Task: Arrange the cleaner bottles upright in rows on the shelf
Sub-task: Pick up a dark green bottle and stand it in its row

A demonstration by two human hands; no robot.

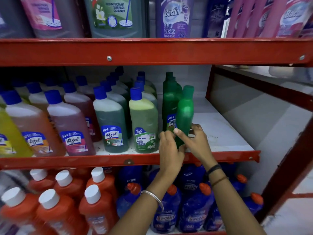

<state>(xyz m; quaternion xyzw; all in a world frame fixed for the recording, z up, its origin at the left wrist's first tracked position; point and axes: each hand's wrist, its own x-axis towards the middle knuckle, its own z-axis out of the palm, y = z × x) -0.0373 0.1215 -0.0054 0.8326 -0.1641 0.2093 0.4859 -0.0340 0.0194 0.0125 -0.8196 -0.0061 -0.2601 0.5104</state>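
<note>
A green cleaner bottle (185, 112) with a green cap stands almost upright near the front of the middle shelf (221, 133), turned edge-on. My right hand (196, 141) wraps its lower part from the right. My left hand (169, 146) presses on its base from the left. Right behind it stands a row of dark green bottles (170, 99). To the left run rows of blue-capped bottles: pale green Bactin (144, 119), dark green Lizol (111, 121), pink Lizol (71, 126), orange (32, 129) and yellow (10, 136).
The white shelf board to the right of the green bottles is bare up to the red upright (209, 82). The red beam (152, 51) above carries large bottles. Below, orange bottles (94, 197) and blue Bactin bottles (193, 211) crowd the lower shelf under my forearms.
</note>
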